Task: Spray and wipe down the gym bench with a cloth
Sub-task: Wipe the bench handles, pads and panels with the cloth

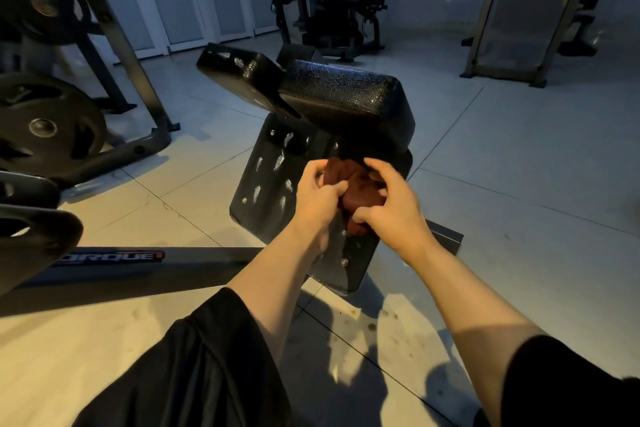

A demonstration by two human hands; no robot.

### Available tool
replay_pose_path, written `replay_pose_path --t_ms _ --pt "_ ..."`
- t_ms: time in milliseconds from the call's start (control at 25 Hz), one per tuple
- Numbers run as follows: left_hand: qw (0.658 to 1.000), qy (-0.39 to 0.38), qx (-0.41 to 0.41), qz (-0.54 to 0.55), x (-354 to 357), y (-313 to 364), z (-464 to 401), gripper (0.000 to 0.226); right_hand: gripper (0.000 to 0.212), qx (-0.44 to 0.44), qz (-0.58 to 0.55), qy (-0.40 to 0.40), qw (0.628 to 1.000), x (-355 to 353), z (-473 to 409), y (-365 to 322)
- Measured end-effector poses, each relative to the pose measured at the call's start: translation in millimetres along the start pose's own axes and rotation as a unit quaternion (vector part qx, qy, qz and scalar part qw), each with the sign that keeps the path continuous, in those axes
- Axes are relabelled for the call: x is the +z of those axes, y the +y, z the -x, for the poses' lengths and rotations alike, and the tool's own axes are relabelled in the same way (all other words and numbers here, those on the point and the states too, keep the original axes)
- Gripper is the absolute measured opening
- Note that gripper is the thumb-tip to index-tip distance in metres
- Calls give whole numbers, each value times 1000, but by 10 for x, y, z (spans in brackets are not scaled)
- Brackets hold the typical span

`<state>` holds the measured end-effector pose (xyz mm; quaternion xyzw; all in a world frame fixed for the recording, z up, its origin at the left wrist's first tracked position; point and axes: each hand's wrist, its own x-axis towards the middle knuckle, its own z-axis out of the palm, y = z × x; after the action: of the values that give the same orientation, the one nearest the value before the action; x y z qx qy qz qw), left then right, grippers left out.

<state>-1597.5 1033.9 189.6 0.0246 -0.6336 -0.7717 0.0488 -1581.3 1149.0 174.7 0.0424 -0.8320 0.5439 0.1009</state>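
Step in hand: readying the cloth (360, 191) for wiping; both hands bunch it above the near half of the bench (273, 184); left hand (317, 199) curled, its grip pinching the cloth's left side; right hand (388, 204) curled over the right side, thumb tucked under. Pale spray streaks show on the bench's near-left area, apparently unwiped; no spray bottle in view. Next move likely calls for pressing the cloth flat on the streaks and sweeping across.

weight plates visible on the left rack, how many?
3: an upper plate, a middle plate, and a lower plate cut off by the left edge. More may be out of frame.
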Motion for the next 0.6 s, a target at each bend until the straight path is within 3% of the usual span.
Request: replay_pose_path --t_ms 80,240,400,600 --pt "1000 -15 -2 -2 -160 36 40 32 74 62 -139 -50 987 60 68 -120" --pt "998 -61 7 -16 -399 57 84 37 50 98 -199 -101 970 136 188 -239" --pt "995 -67 34 -61 -542 -22 143 39 42 191 -156 -112 963 126 40 -291" --pt "991 -3 32 -131 -388 -473 93 36 28 165 -20 -52 985 60 -5 126"
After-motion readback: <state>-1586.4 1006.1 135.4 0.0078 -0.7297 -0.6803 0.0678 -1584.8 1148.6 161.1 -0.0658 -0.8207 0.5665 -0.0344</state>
